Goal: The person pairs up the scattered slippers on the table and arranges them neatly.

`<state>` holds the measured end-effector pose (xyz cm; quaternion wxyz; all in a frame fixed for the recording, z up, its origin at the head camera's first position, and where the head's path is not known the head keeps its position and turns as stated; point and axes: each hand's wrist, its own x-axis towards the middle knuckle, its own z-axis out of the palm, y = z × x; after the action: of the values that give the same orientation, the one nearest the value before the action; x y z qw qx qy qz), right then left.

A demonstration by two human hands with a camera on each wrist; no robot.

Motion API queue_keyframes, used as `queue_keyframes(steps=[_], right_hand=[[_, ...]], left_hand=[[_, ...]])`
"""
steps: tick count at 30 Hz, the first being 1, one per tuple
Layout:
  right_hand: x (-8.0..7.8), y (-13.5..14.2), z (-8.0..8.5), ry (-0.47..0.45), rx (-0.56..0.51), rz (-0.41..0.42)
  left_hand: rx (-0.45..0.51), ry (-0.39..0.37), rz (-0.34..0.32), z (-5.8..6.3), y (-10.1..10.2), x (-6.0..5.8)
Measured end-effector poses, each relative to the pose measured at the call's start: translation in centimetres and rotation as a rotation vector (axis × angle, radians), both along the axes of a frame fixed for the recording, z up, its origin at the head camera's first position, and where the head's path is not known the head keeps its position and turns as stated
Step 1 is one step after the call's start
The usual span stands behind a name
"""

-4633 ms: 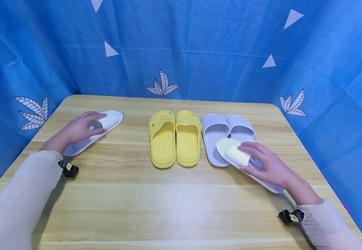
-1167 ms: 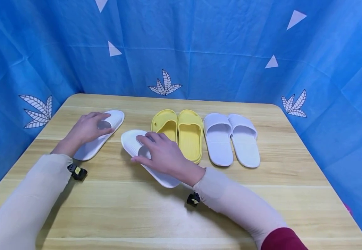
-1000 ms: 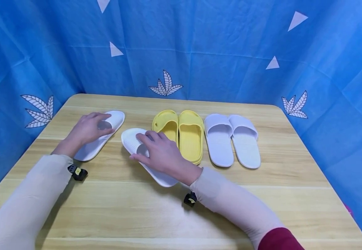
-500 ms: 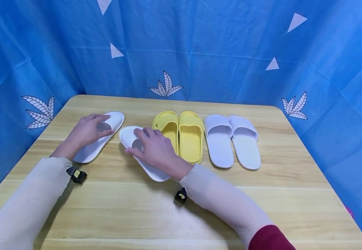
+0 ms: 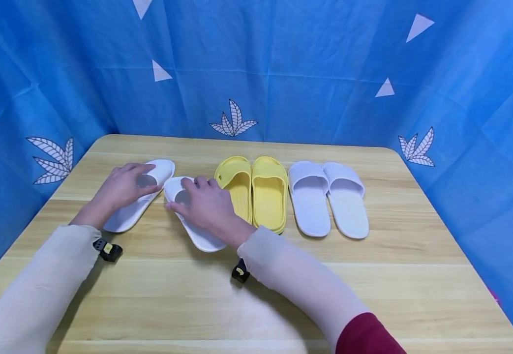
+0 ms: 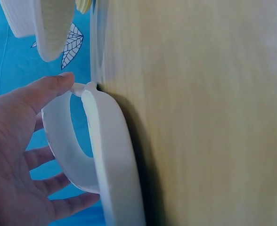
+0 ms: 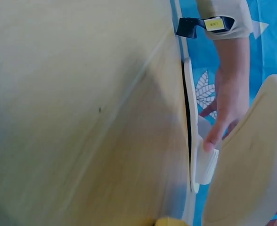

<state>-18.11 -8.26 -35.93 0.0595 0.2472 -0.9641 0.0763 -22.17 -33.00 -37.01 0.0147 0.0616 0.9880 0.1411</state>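
At the table's left side my left hand (image 5: 121,187) grips a white slipper (image 5: 125,219) by its strap, thumb on one side and fingers on the other. In the left wrist view this slipper (image 6: 115,155) lies at the tabletop, the hand (image 6: 16,141) spread round its strap. My right hand (image 5: 207,204) holds the matching white slipper (image 5: 203,238) by the strap, just right of the first one. That slipper (image 7: 251,160) is raised and tilted in the right wrist view, its sole showing; most of the right hand is hidden behind it.
Right of the held slippers, a yellow pair (image 5: 269,206) stands side by side, its left one partly covered by my right hand. A pale lavender pair (image 5: 311,211) lies further right. The wooden table (image 5: 185,305) backs onto a blue patterned curtain (image 5: 305,59).
My right hand has carried its white slipper leftward from over the lavender pair, past the yellow pair, to beside the left slipper. The left hand stays on its slipper.
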Motion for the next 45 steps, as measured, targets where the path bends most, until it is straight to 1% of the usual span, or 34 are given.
queue_keyframes(steps=[5, 8, 14, 17, 20, 25, 28, 30, 35, 38, 41, 45], right_hand=[[0.0, -1.1, -0.7, -0.001, 0.098, -0.016], [0.0, -1.5, -1.2, 0.010, 0.133, -0.024], [-0.2, -1.7, -2.0, 0.075, 0.121, -0.007], [-0.4, -1.6, -2.2, 0.070, 0.109, 0.024], [-1.0, -1.3, -2.3, 0.022, 0.061, 0.071], [-2.4, -0.8, -1.9, -0.132, -0.042, 0.145], [-3.1, -0.7, -1.9, -0.212, -0.077, 0.191], [-3.5, -0.7, -1.9, -0.245, -0.085, 0.229], [-4.2, -1.0, -2.0, -0.279, -0.059, 0.302], [-4.5, -1.2, -2.0, -0.282, -0.050, 0.317], [-4.8, -1.4, -2.1, -0.273, -0.049, 0.337], [-5.0, -1.4, -2.1, -0.283, -0.079, 0.354]], left_hand=[[0.010, -0.013, 0.008, 0.0, -0.1, 0.1], [0.015, -0.019, 0.011, -0.1, -0.1, 0.2], [0.016, -0.015, 0.010, -0.2, -0.2, 0.5], [0.018, -0.026, 0.015, 0.0, -0.1, 0.6], [0.017, -0.034, 0.016, 0.1, -0.1, 0.6], [0.016, -0.048, 0.007, 0.4, -0.1, 0.7], [0.021, -0.066, 0.001, 0.5, -0.1, 0.7], [0.024, -0.074, -0.004, 0.5, -0.1, 0.7], [0.036, -0.077, -0.005, 0.3, -0.1, 0.7], [0.043, -0.069, -0.006, 0.2, 0.0, 0.6], [0.032, -0.051, -0.028, 0.0, 0.1, 0.5], [0.015, -0.028, -0.048, -0.2, 0.0, 0.4]])
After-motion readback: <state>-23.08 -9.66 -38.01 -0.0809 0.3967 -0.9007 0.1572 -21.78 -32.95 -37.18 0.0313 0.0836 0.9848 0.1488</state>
